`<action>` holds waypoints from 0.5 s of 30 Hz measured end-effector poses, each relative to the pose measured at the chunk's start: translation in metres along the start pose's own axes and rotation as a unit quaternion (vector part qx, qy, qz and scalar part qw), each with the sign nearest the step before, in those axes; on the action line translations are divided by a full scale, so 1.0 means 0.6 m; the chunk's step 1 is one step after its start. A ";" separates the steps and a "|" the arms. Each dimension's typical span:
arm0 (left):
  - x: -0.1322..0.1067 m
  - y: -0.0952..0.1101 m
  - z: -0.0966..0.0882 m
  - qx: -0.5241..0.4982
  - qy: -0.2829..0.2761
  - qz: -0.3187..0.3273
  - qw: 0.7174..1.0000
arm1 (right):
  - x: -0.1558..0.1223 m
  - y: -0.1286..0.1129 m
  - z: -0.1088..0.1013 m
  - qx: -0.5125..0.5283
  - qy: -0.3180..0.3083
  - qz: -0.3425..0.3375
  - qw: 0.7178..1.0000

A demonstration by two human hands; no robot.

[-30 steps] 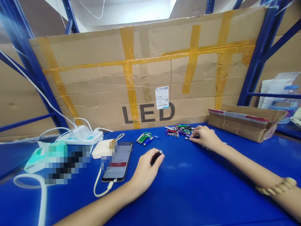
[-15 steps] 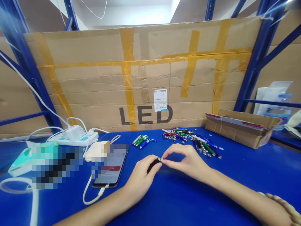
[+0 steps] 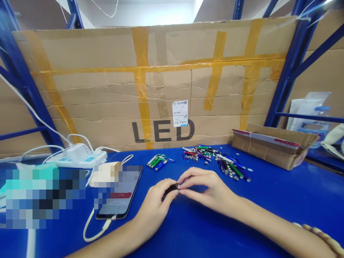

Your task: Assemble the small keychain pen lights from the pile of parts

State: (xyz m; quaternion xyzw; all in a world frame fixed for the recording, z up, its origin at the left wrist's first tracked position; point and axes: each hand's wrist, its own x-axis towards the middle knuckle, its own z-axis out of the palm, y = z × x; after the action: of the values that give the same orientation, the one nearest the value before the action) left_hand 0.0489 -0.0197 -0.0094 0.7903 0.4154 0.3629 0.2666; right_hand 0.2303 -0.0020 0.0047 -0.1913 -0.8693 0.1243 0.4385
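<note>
My left hand (image 3: 155, 205) is wrapped round a small black keychain torch (image 3: 170, 189) just above the blue table (image 3: 215, 229). The fingertips of my right hand (image 3: 206, 190) pinch at the torch's silver tip; what they hold there is too small to make out. Behind my hands lies a loose pile of coloured keychain torches (image 3: 215, 159), and a smaller bunch of green and blue ones (image 3: 158, 162) lies to its left.
A phone (image 3: 119, 195) on a white cable lies at the left beside a white power bank (image 3: 103, 175). A power strip with a charger (image 3: 77, 157) sits behind. An open cardboard box (image 3: 274, 145) stands at the right. A taped cardboard sheet marked LED (image 3: 161, 86) forms the back wall.
My right hand left the pile of torches and came to the torch in my left hand. Both hands have since shifted slightly left together.
</note>
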 end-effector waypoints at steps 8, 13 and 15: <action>0.002 0.004 -0.002 -0.035 -0.001 -0.024 0.999 | -0.002 0.006 -0.010 -0.048 -0.028 0.031 0.998; -0.001 0.003 -0.002 -0.029 0.007 -0.040 0.999 | -0.002 0.039 -0.050 -0.223 0.008 0.134 0.965; -0.002 0.000 -0.001 -0.036 0.014 -0.040 0.998 | -0.005 0.056 -0.063 -0.293 -0.015 0.181 0.939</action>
State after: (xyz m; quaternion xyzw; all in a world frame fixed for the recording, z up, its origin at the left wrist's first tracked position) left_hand 0.0478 -0.0208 -0.0097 0.7582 0.4368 0.3775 0.3031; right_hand 0.2703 0.0286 0.0117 -0.4639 -0.8243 -0.0556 0.3197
